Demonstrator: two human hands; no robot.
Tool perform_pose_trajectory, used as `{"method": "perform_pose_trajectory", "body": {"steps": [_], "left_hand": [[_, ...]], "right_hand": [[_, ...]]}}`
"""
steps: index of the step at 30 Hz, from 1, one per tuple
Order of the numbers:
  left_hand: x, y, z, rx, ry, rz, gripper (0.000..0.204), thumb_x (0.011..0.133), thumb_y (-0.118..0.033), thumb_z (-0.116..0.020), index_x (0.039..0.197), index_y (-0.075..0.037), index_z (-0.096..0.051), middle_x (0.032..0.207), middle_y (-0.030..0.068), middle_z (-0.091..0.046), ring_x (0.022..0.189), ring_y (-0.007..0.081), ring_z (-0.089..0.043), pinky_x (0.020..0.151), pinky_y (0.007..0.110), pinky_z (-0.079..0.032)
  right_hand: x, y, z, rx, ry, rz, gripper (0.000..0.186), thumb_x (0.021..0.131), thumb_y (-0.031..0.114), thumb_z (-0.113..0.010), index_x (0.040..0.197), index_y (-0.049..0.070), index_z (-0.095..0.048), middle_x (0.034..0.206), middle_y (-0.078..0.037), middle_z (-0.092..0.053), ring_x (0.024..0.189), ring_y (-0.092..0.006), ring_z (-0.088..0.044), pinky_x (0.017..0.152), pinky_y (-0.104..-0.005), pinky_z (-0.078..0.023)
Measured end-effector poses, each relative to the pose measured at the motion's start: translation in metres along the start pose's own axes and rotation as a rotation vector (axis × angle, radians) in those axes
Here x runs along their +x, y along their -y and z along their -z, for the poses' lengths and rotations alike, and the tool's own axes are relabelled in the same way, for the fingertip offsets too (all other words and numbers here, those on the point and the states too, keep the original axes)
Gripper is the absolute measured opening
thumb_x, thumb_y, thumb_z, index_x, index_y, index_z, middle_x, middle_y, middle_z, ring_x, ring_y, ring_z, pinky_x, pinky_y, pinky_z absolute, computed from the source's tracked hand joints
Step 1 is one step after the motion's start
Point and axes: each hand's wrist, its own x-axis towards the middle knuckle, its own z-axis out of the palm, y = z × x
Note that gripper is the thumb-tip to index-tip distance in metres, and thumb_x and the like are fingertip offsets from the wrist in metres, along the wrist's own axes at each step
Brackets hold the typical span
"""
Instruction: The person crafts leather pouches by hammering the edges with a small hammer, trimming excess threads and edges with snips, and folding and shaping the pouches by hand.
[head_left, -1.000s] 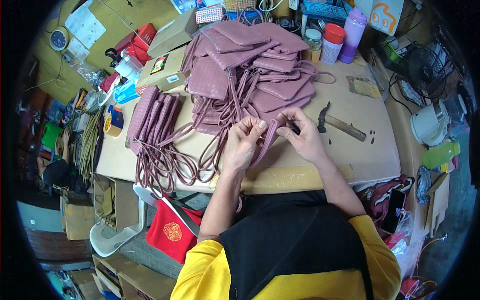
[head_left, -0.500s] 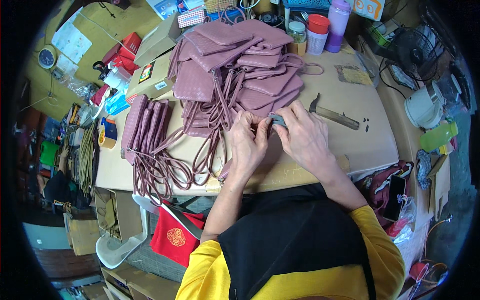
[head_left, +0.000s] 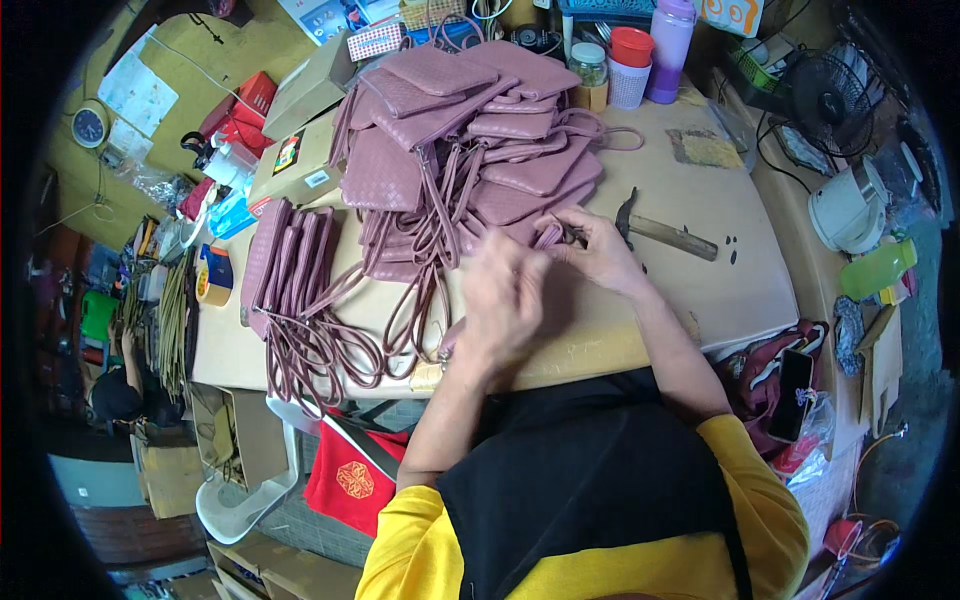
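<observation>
My left hand (head_left: 505,300), smeared by motion, has curled fingers beside a pink woven piece (head_left: 548,236); its grip is unclear. My right hand (head_left: 602,255) pinches at that piece, with a small dark object (head_left: 573,237) partly hidden among its fingers. Beyond both hands rises a heap of pink woven pouches (head_left: 397,172) with tangled wrist straps. A separate stack of pouches (head_left: 290,255) stands at the left, its loops spread toward the table's edge. A hammer (head_left: 680,240) with a wooden handle lies right of my right hand, beside small dark bits.
The cardboard-covered table (head_left: 730,290) bears boxes (head_left: 290,163), jars (head_left: 589,72) and cups at the back. A fan (head_left: 828,100) and white appliance (head_left: 845,207) are at right; a white chair (head_left: 233,505) with red cloth is below. Another person (head_left: 118,395) appears far left.
Both hands have kept working at the pink piece, their fingers shifting. The left is now blurred; the right has turned, its fingertips raised round the dark object. The whole view has shifted slightly.
</observation>
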Motion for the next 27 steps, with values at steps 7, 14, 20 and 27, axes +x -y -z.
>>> {"method": "perform_pose_trajectory", "body": {"steps": [7, 14, 20, 27], "left_hand": [[-0.053, -0.023, -0.011, -0.247, 0.621, 0.122, 0.019, 0.078, -0.011, -0.073, 0.095, -0.005, -0.066, 0.077, 0.0097, -0.059, 0.071, 0.0263, -0.057, 0.069, 0.036, -0.043], [-0.023, -0.022, 0.013, 0.477, 0.15, 0.09, 0.026, 0.073, -0.015, -0.075, 0.097, -0.007, -0.067, 0.087, 0.0067, -0.06, 0.082, 0.0269, -0.057, 0.077, 0.04, -0.041], [-0.039, -0.009, 0.02, 0.366, 0.33, 0.24, 0.014, 0.076, -0.015, -0.074, 0.082, -0.006, -0.064, 0.073, 0.0071, -0.055, 0.068, 0.0261, -0.057, 0.065, 0.038, -0.041], [-0.044, -0.011, 0.018, 0.308, 0.272, 0.196, 0.016, 0.071, -0.011, -0.077, 0.079, -0.005, -0.065, 0.065, 0.007, -0.051, 0.063, 0.0245, -0.054, 0.059, 0.037, -0.038]], "right_hand": [[-0.004, -0.013, -0.008, 0.384, 0.082, -0.37, 0.029, 0.081, 0.001, -0.07, 0.109, 0.0, -0.065, 0.096, 0.001, -0.062, 0.087, -0.0065, -0.053, 0.081, -0.0242, -0.045], [-0.021, -0.015, 0.004, 0.439, 0.053, -0.367, 0.026, 0.079, -0.003, -0.07, 0.104, 0.001, -0.067, 0.092, 0.002, -0.06, 0.088, -0.0064, -0.054, 0.082, -0.0225, -0.044], [-0.034, -0.014, 0.006, 0.299, 0.006, -0.283, 0.021, 0.075, -0.002, -0.074, 0.094, 0.0, -0.068, 0.085, 0.0, -0.056, 0.081, -0.0078, -0.053, 0.075, -0.0232, -0.043], [-0.039, -0.001, 0.008, 0.221, -0.056, -0.228, 0.021, 0.072, 0.0, -0.077, 0.092, 0.001, -0.069, 0.084, -0.003, -0.057, 0.083, -0.0127, -0.055, 0.076, -0.0252, -0.044]]}}
